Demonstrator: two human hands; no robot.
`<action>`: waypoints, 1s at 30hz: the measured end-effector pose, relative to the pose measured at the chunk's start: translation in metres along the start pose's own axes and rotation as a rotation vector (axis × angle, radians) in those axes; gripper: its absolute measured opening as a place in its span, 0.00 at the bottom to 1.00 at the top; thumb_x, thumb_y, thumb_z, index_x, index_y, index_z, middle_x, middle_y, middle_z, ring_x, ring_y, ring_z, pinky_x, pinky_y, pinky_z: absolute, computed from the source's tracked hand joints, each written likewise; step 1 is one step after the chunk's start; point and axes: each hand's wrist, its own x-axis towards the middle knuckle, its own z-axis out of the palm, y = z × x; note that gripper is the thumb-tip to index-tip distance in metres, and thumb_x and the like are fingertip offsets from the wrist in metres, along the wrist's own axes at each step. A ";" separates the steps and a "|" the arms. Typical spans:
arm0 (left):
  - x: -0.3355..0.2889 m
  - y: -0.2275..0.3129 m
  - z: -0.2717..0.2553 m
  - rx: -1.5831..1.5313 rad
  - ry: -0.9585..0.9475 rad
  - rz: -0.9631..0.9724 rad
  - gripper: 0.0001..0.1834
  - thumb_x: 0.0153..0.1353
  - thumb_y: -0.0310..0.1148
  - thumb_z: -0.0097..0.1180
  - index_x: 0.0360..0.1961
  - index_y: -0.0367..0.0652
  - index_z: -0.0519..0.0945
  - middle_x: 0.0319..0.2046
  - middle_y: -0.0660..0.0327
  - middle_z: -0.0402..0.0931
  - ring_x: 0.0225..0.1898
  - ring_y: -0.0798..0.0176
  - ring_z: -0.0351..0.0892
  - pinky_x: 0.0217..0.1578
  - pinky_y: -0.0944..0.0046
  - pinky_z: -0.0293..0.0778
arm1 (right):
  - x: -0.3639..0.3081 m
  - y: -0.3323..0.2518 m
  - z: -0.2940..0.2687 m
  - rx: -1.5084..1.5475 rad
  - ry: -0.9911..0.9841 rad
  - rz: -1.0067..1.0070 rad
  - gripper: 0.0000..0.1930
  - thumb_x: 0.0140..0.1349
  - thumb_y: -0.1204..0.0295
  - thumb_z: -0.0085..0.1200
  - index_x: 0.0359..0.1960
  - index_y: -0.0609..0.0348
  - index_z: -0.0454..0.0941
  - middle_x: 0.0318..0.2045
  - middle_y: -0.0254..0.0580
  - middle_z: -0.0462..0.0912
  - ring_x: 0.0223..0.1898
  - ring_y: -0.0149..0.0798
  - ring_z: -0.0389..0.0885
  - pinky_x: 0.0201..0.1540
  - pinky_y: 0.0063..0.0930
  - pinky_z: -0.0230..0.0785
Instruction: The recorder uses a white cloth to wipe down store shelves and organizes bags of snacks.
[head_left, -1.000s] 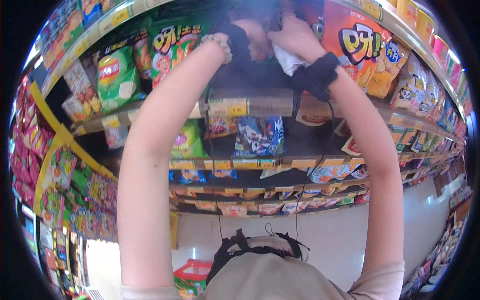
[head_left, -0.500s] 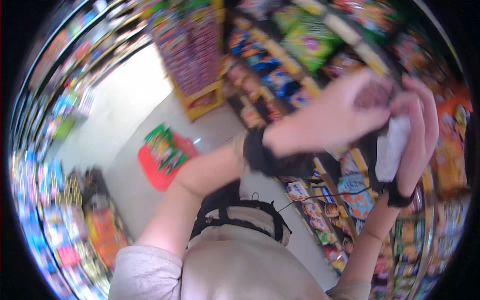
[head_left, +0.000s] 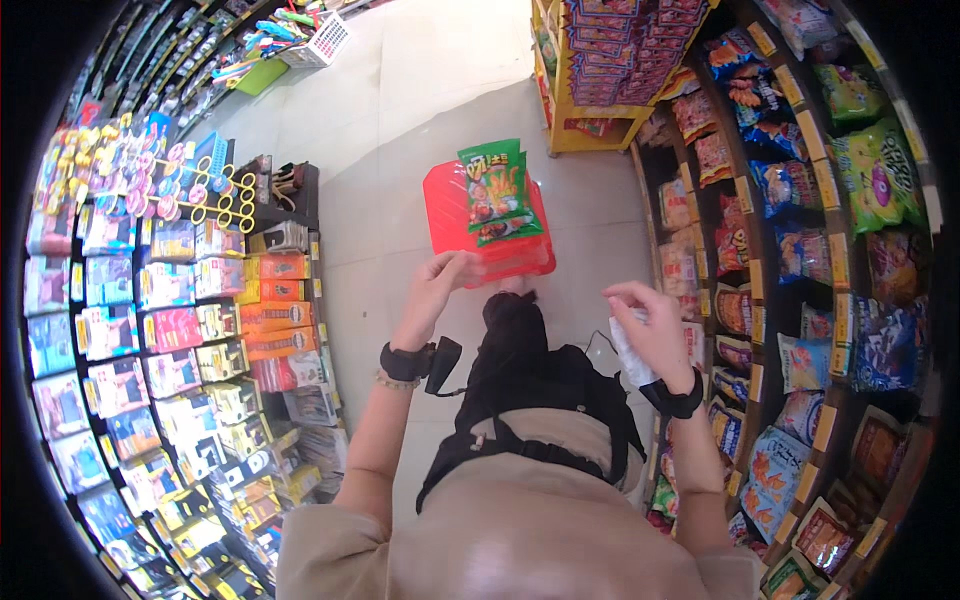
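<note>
My left hand (head_left: 440, 285) is just short of the near edge of a red plastic container (head_left: 447, 215) on the floor. Its thumb and fingers are pressed together; whether anything is between them cannot be made out. Two green snack bags (head_left: 500, 195) lie overlapping on the red container. My right hand (head_left: 652, 318) hovers near the right-hand shelves, fingers curled, with a crumpled white tissue-like piece (head_left: 630, 348) against its palm. Black bands circle both wrists.
Shelves of bagged snacks (head_left: 785, 185) run along my right. Boxed goods (head_left: 110, 330) fill the rack on my left, with orange packs (head_left: 278, 318) at its aisle side. A yellow display stand (head_left: 597, 135) stands ahead; a white basket (head_left: 328, 40) sits far left.
Both hands have come away from the right-hand shelves and separated. My left hand has swung left and now is by the red container. The view has turned toward the aisle.
</note>
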 end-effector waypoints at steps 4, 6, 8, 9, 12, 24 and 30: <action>0.080 -0.040 -0.033 0.273 0.142 -0.031 0.23 0.62 0.41 0.46 0.49 0.32 0.67 0.44 0.52 0.72 0.44 0.64 0.72 0.47 0.64 0.66 | 0.054 0.049 0.030 0.018 0.001 0.137 0.11 0.56 0.66 0.52 0.32 0.63 0.78 0.18 0.43 0.77 0.22 0.35 0.76 0.26 0.25 0.65; 0.133 -0.077 -0.054 0.583 0.206 0.131 0.29 0.61 0.44 0.47 0.53 0.29 0.63 0.49 0.47 0.67 0.50 0.58 0.68 0.51 0.62 0.63 | 0.091 0.066 0.054 -0.037 0.022 0.157 0.12 0.56 0.65 0.52 0.32 0.63 0.78 0.18 0.44 0.77 0.22 0.37 0.77 0.26 0.27 0.66; 0.178 -0.096 -0.059 0.596 0.187 0.142 0.30 0.59 0.46 0.49 0.52 0.28 0.64 0.50 0.43 0.66 0.53 0.53 0.66 0.53 0.59 0.61 | 0.124 0.101 0.077 -0.086 0.040 0.182 0.18 0.55 0.57 0.52 0.34 0.62 0.78 0.21 0.46 0.79 0.26 0.43 0.79 0.29 0.32 0.68; 0.200 -0.107 -0.066 0.615 0.201 0.167 0.32 0.58 0.47 0.50 0.52 0.28 0.64 0.51 0.39 0.65 0.55 0.48 0.63 0.55 0.57 0.58 | 0.145 0.110 0.090 -0.089 0.038 0.206 0.18 0.55 0.57 0.52 0.34 0.62 0.78 0.21 0.46 0.79 0.26 0.43 0.79 0.29 0.32 0.68; 0.257 -0.147 -0.099 0.449 0.168 -0.025 0.37 0.57 0.52 0.49 0.56 0.29 0.60 0.55 0.40 0.60 0.59 0.49 0.59 0.57 0.59 0.55 | 0.206 0.129 0.133 -0.248 -0.029 0.387 0.23 0.53 0.52 0.53 0.35 0.62 0.78 0.24 0.49 0.80 0.29 0.45 0.80 0.33 0.35 0.69; 0.312 -0.209 -0.093 -0.499 -0.221 -0.346 0.31 0.59 0.44 0.51 0.58 0.41 0.57 0.55 0.60 0.62 0.57 0.61 0.61 0.56 0.56 0.59 | 0.280 0.255 0.201 0.127 -0.105 0.728 0.44 0.47 0.51 0.59 0.56 0.76 0.57 0.43 0.55 0.77 0.41 0.37 0.77 0.45 0.25 0.67; 0.300 -0.209 -0.087 -0.555 -0.163 -0.385 0.27 0.59 0.39 0.52 0.56 0.42 0.60 0.50 0.60 0.67 0.51 0.62 0.68 0.51 0.59 0.66 | 0.266 0.272 0.210 0.290 -0.228 0.610 0.36 0.51 0.54 0.57 0.53 0.73 0.64 0.42 0.54 0.77 0.42 0.36 0.76 0.46 0.25 0.66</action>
